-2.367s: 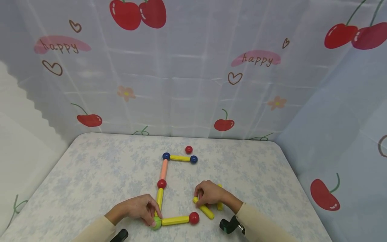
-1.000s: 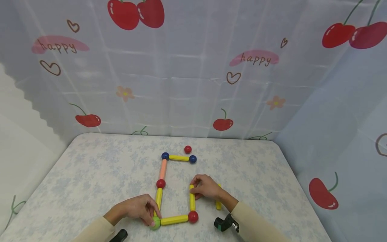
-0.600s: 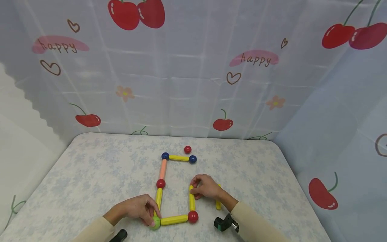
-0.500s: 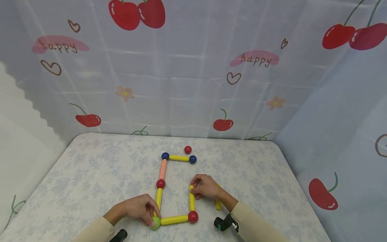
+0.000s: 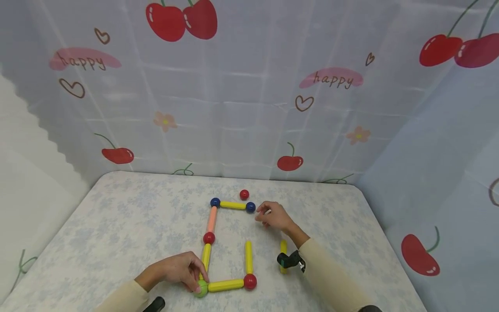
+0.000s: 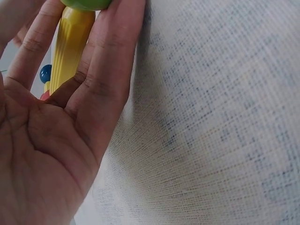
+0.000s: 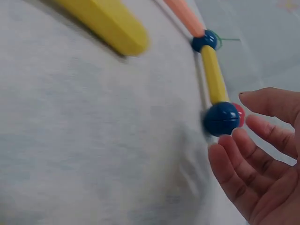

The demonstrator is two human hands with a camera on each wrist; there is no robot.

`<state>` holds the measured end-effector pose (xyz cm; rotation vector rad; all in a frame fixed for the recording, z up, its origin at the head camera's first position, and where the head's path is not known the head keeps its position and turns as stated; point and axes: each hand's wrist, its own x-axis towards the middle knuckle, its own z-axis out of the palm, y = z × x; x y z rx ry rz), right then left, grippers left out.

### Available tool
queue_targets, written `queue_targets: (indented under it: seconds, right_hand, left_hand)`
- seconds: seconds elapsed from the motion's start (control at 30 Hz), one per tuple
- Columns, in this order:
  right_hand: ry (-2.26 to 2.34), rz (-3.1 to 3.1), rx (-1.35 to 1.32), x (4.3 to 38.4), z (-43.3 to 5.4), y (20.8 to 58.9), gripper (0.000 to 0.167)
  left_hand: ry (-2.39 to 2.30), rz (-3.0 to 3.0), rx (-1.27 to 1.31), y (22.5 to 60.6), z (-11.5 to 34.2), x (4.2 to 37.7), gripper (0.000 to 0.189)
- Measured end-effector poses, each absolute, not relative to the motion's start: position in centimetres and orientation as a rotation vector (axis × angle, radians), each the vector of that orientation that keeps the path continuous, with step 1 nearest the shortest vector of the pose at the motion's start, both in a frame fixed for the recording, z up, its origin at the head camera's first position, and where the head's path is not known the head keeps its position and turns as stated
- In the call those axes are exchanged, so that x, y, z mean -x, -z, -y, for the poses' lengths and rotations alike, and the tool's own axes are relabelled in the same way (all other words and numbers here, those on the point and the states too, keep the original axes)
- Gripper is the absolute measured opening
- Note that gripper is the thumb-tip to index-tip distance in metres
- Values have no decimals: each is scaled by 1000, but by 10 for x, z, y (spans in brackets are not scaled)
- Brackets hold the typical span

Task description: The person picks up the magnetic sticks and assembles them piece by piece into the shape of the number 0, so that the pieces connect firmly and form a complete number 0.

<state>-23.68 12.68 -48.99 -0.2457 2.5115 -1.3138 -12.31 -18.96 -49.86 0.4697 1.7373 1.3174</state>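
My left hand (image 5: 182,269) pinches a green ball (image 5: 201,288) at the near left corner of a chain of magnetic sticks and balls. From that ball one yellow stick (image 5: 226,285) runs right to a red ball (image 5: 250,281), and another yellow stick (image 5: 206,256) runs away to a second red ball (image 5: 208,238). A further yellow stick (image 5: 248,257) points away from the near red ball. My right hand (image 5: 274,215) holds nothing; its fingers are loosely bent beside a blue ball (image 7: 222,119) at the end of the far yellow stick (image 7: 214,75).
A pink stick (image 5: 212,219) joins the left red ball to another blue ball (image 5: 215,203). One loose red ball (image 5: 244,194) lies behind the far stick. Under the right wrist's black camera mount (image 5: 290,260) lies a loose yellow stick (image 5: 283,247). A cherry-print curtain (image 5: 241,108) hangs behind the table.
My right hand set a yellow stick against the near red ball, let go of it, and moved away toward the far blue ball. My left hand has stayed on the green ball.
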Motion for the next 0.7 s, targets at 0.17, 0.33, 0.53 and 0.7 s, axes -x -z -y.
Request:
queue_targets:
  seconds: [0.17, 0.33, 0.53, 0.7]
  right_hand:
    - [1323, -2651, 235, 264, -116, 484, 20]
    - [1299, -2699, 234, 286, -99, 486, 25]
    - [1261, -2700, 205, 302, -86, 492, 29]
    - [1250, -2663, 188, 310, -81, 497, 32]
  left_hand:
    - [-1340, -1732, -489, 502, 190, 122, 22]
    - [-1369, -1722, -539, 504, 192, 120, 24]
    - [-1376, -1755, -608, 504, 193, 118, 23]
    - [-1391, -1762, -642, 503, 192, 116, 24]
